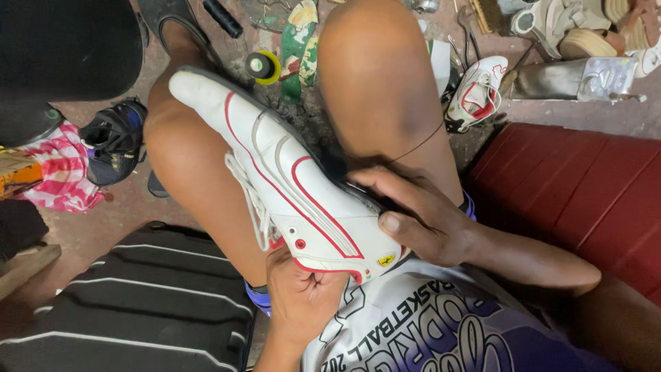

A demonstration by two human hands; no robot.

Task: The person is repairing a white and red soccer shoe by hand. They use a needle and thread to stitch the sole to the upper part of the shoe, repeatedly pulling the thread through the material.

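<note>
Left hand (299, 293) clenched under sneaker (289, 182) heel; right hand (413, 213) grasps its sole edge, between knees.

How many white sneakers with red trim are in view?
2: one sneaker lies between the knees, held by the left hand and right hand; the other sneaker lies on the floor, upper right. More may be hidden.

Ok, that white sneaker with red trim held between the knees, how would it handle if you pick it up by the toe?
The white sneaker probably feels light and fairly stiff, since it keeps its shape while the left hand grips only the heel and the right hand steadies its sole side. Its smooth upper may be a bit slippery. The loose laces would likely dangle.
</note>
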